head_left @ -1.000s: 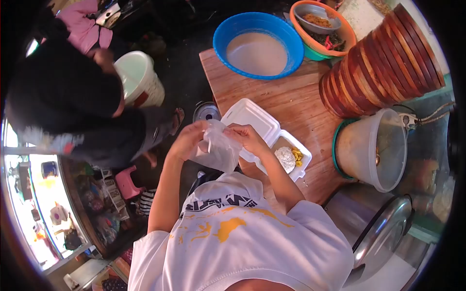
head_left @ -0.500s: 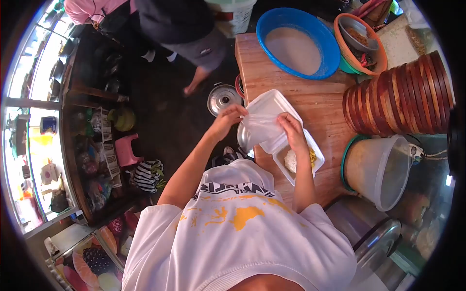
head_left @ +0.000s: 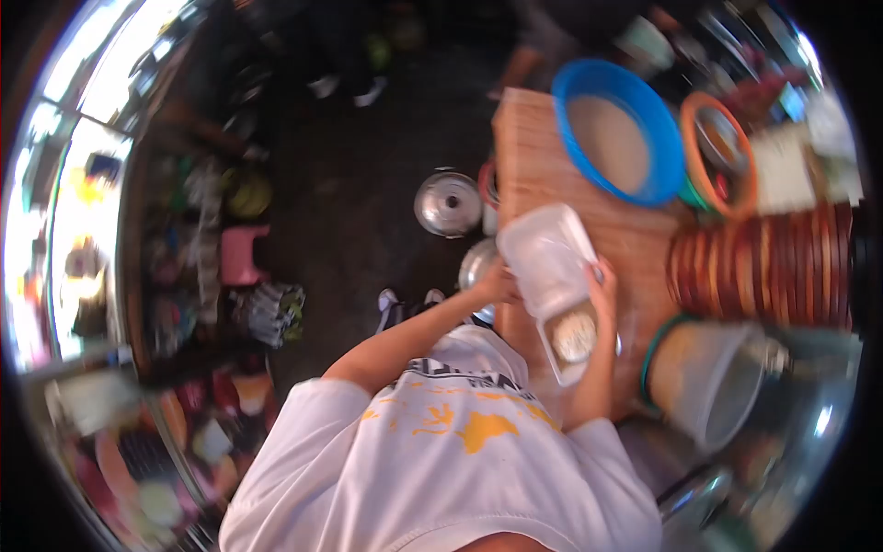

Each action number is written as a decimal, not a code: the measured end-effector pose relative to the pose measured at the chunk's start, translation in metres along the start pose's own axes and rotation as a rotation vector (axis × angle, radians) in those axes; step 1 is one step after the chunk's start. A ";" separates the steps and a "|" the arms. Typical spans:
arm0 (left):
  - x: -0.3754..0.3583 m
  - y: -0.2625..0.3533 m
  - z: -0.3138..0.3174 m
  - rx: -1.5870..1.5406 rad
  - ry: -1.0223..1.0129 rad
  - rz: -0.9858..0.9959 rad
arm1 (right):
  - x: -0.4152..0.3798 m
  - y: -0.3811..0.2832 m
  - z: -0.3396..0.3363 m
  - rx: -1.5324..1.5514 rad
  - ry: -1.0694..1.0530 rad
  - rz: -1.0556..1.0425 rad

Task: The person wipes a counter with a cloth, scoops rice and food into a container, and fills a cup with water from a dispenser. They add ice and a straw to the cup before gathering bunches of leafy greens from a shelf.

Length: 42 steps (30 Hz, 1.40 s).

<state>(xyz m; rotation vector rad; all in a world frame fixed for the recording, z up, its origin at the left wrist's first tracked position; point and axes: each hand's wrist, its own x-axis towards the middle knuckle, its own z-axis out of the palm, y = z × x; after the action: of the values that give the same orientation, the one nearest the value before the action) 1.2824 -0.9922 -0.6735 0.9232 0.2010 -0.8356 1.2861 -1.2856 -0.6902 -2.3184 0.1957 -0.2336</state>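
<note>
An open white foam takeout box (head_left: 547, 262) stands near the left edge of the wooden table, its lid tilted up. White rice (head_left: 576, 337) lies in its lower tray. My left hand (head_left: 499, 281) is at the lid's left edge, its fingers partly hidden and blurred, seemingly closed on the rim. At the opposite edge of the lid is my right hand (head_left: 602, 278), fingers curled against the foam, with the forearm passing over the tray's right side. The thin clear plastic bag cannot be made out now.
A blue basin (head_left: 667, 156) of cloudy liquid, an orange basin (head_left: 747, 189) and stacked brown wooden pieces (head_left: 763, 267) stand on the table (head_left: 529, 138). A clear bucket (head_left: 727, 386) is at right. Metal lids (head_left: 448, 204) and a pink stool (head_left: 242, 255) are left of the table.
My hands have moved from holding the clear plastic bag over the box to the lid's two edges. The view has shifted, and the nearby person has moved right, beyond the table.
</note>
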 end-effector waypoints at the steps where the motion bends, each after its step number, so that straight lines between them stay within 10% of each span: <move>1: 0.001 0.009 0.023 0.193 0.160 0.028 | 0.003 -0.014 -0.015 0.128 -0.205 0.261; 12: 0.059 -0.007 0.014 0.550 0.164 0.153 | 0.017 0.024 -0.071 -0.039 -0.021 0.223; 25: -0.326 -0.027 -0.223 -0.118 0.965 0.135 | 0.018 -0.125 -0.073 -0.324 0.464 -0.047; 35: -0.537 0.099 -0.159 -0.149 1.283 0.704 | 0.002 -0.370 0.141 0.009 0.135 -0.622; 42: -0.722 0.166 -0.041 0.234 0.933 0.900 | -0.110 -0.510 0.310 0.278 -0.344 -0.720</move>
<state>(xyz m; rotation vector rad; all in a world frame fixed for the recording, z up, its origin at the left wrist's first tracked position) 0.9195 -0.5101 -0.2423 1.4131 0.4461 0.4554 1.2851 -0.6972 -0.5408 -2.0226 -0.8033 -0.1933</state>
